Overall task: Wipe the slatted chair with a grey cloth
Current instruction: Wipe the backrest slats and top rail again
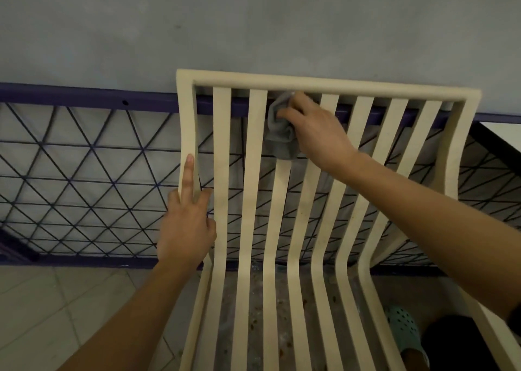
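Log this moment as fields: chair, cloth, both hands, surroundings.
chair: cream slatted chair, backrest facing the camera, in front of a purple-framed wire mesh panel
cloth: crumpled grey cloth, on a middle slat just below the top rail
right hand: right hand grips the cloth against that slat
left hand: left hand holds the left side rail, index finger straight along it
floor: pale tiles; green perforated clog at lower right
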`<action>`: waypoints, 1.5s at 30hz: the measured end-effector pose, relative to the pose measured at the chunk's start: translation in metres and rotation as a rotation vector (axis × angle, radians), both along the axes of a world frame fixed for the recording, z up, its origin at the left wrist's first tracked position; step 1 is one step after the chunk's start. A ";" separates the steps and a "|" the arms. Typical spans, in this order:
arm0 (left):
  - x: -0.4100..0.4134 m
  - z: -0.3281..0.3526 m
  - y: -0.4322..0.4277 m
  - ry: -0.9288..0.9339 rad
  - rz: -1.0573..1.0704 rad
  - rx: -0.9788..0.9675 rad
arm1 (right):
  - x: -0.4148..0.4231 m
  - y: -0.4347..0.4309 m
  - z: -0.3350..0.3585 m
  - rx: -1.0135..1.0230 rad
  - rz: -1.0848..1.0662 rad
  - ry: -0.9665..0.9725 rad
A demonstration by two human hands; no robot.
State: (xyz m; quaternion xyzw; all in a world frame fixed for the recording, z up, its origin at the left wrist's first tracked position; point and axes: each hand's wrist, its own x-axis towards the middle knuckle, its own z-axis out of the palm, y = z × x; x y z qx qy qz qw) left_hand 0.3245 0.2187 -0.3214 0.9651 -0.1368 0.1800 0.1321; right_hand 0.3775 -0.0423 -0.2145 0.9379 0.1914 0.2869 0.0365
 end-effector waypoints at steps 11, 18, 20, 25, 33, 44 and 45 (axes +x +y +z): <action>0.001 -0.001 0.000 -0.002 0.012 0.014 | -0.032 0.012 -0.091 -0.005 0.018 0.199; 0.000 -0.001 0.000 -0.002 0.021 0.032 | -0.049 0.016 -0.147 -0.127 0.059 0.322; 0.000 -0.002 0.000 -0.003 0.025 0.032 | -0.055 0.018 -0.164 -0.190 0.061 0.359; 0.001 -0.004 0.000 -0.007 0.012 0.031 | -0.071 0.028 -0.201 -0.319 0.052 0.477; 0.000 -0.005 0.000 0.017 0.020 0.042 | -0.100 0.067 -0.266 -0.217 -0.150 0.776; 0.000 -0.003 0.001 -0.004 0.013 0.007 | -0.154 0.071 -0.273 -0.032 -0.151 1.094; 0.001 -0.003 0.001 -0.002 0.013 0.007 | -0.161 0.067 -0.270 0.009 -0.121 1.130</action>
